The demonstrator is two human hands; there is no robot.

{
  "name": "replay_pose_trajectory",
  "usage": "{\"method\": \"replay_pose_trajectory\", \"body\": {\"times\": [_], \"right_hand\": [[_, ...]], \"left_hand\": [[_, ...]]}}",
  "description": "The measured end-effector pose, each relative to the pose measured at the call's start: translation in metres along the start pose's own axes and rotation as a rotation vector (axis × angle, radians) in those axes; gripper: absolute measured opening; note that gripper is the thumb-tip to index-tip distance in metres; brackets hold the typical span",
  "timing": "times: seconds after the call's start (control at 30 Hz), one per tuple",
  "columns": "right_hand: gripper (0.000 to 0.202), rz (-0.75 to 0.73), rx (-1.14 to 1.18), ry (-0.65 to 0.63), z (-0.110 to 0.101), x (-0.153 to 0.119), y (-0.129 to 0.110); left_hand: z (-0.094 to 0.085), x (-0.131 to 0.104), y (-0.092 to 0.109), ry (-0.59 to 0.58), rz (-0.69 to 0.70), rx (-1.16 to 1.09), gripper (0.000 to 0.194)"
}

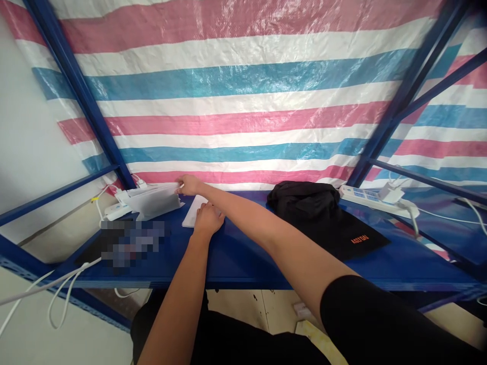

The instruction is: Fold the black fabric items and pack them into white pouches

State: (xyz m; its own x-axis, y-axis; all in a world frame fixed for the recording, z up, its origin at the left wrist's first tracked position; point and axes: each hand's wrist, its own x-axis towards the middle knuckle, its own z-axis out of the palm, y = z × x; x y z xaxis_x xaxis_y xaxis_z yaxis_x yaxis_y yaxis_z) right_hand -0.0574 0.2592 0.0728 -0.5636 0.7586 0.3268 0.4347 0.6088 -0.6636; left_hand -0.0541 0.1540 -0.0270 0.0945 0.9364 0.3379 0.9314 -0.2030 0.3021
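Note:
My left hand (208, 219) rests with curled fingers on a flat piece of white paper (190, 215) and appears to hold it against the blue tabletop. Its fingertips are partly hidden behind my right forearm. Reaching across to the far left, my right hand (187, 185) pinches the top right edge of a white, slightly see-through sheaf of sheets (158, 203). That sheaf stands tilted near the back of the table, just left of the paper. Whether it is loose sheets or thin bags, I cannot tell.
A black cloth (323, 218) with orange lettering lies to the right. Power strips (373, 199) with plugs and white cables sit at both ends of the blue table (247, 263). Blue metal posts (91, 106) frame it before a striped tarp (243, 121). A blurred dark item lies at left.

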Motion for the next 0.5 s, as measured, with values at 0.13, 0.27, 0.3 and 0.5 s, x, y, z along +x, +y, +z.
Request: {"method": "replay_pose_trajectory", "body": {"times": [0.13,0.27,0.3,0.5], "right_hand": [[0.013,-0.006,0.125,0.082,-0.002,-0.008,-0.003],[0.012,-0.092,0.364,0.374,-0.071,-0.057,0.001],[0.019,-0.105,0.376,0.427,-0.092,-0.076,0.005],[0.049,0.062,0.444,0.583,-0.162,-0.199,0.049]], "left_hand": [[-0.003,0.002,-0.003,-0.03,-0.043,0.027,0.045],[-0.006,0.004,-0.006,-0.035,-0.093,0.049,0.04],[-0.008,0.004,-0.007,-0.036,-0.119,0.05,0.039],[-0.015,0.005,-0.009,0.045,-0.226,0.065,0.041]]}}
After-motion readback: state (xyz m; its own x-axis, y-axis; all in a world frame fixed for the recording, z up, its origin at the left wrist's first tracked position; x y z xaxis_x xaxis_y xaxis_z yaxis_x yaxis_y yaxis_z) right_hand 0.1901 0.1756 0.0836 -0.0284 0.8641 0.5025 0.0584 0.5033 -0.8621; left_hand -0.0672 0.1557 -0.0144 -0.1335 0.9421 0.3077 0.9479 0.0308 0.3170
